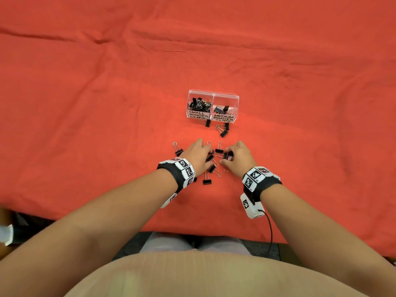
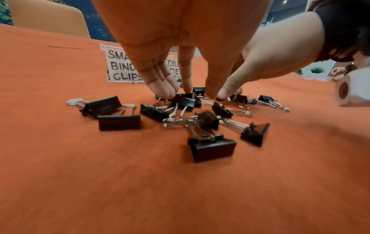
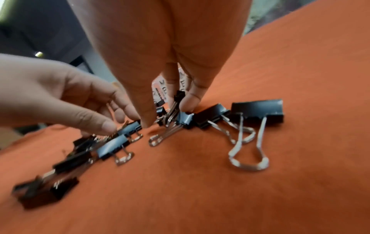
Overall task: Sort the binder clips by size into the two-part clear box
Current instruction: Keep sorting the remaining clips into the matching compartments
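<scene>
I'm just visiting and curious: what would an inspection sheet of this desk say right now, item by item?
Surface: red cloth, wrinkled, covering the table.
Job's things: clear box with two labelled parts, small and medium, both holding clips; loose binder clips scattered near the hands, a few more just in front of the box.
Clutter: nothing seen.
Hands: left hand reaches fingertips down into the pile, grip unclear; right hand pinches a clip.
Cables: black cable hanging from the right wrist camera.
Surroundings: orange chair back beyond the table; the rest is blurred.
</scene>
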